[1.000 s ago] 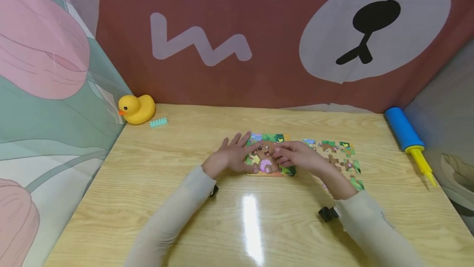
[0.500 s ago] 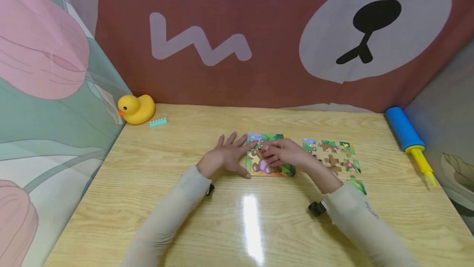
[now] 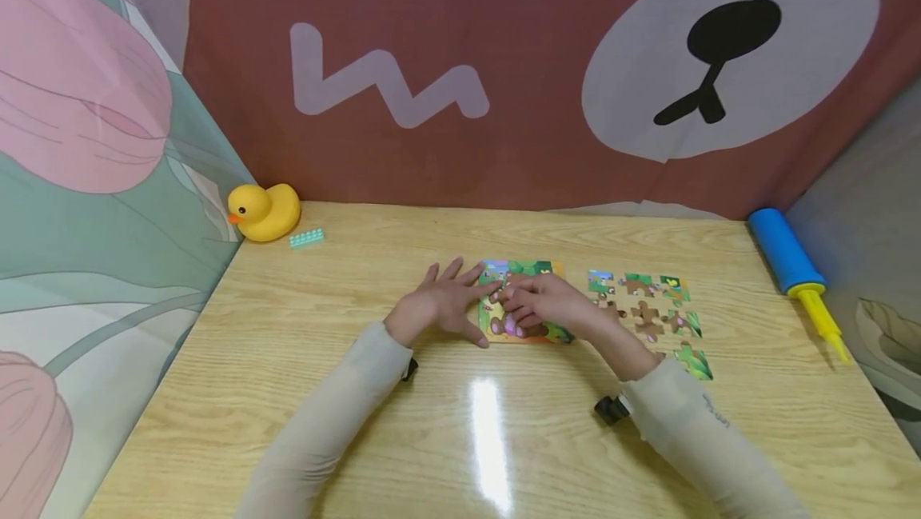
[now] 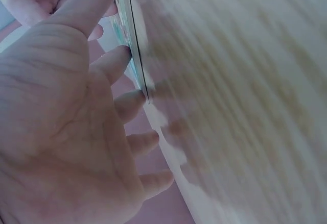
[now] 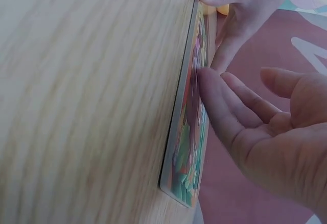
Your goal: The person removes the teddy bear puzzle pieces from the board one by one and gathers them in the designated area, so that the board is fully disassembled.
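A flat puzzle board (image 3: 559, 332) with a printed brown bear lies on the wooden table (image 3: 388, 447). My left hand (image 3: 448, 301) spreads its fingers along the board's left side, and the left wrist view shows the index fingertip right at its edge. My right hand (image 3: 550, 303) hangs over the middle of the picture with loosely bent fingers. Its lower fingertips meet the printed surface in the right wrist view; the thumb stands apart, and nothing shows between thumb and fingers. Just right of the board lie several loose jigsaw pieces (image 3: 646, 319), partly overlapped by the right hand and wrist.
A yellow rubber duck (image 3: 265, 212) sits at the far left corner beside a turquoise toy brick (image 3: 307, 238). Along the right edge lies a blue and yellow hand pump (image 3: 787, 253). A brown printed curtain (image 3: 504, 151) rises behind the table.
My right hand has moved left across the picture, uncovering more jigsaw pieces. My left hand has drawn back slightly to the left, its thumb now off the board's lower corner.
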Demonstrator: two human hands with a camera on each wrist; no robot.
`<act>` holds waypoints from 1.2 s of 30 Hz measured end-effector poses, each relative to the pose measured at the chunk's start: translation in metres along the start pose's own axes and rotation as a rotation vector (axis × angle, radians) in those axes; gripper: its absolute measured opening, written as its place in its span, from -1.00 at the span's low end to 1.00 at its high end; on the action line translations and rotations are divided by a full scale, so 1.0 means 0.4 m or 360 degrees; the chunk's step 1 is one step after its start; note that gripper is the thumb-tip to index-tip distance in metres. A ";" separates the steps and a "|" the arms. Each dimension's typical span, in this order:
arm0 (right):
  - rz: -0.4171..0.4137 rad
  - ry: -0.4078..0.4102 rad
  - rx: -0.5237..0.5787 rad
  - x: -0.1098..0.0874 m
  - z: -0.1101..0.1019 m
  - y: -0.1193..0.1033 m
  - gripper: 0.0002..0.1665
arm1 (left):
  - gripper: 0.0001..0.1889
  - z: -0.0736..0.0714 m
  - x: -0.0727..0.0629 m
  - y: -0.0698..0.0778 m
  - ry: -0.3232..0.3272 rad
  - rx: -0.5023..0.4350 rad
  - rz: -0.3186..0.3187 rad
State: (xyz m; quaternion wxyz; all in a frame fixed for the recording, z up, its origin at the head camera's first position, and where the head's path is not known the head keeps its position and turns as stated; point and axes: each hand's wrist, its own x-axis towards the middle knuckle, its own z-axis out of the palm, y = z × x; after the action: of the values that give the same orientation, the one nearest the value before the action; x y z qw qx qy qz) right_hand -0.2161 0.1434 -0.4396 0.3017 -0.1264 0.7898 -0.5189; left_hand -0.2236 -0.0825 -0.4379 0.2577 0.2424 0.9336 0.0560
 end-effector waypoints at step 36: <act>0.0061 0.0111 0.0031 0.008 0.026 0.002 -0.60 | 0.10 0.000 -0.004 0.000 -0.0020 -0.0033 -0.0025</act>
State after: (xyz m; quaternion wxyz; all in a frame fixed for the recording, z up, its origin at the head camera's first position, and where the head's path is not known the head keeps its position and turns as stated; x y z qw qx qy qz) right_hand -0.2120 0.1343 -0.4441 0.2852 -0.0900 0.7969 -0.5248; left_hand -0.2224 -0.0832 -0.4372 0.2664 0.2327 0.9333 0.0622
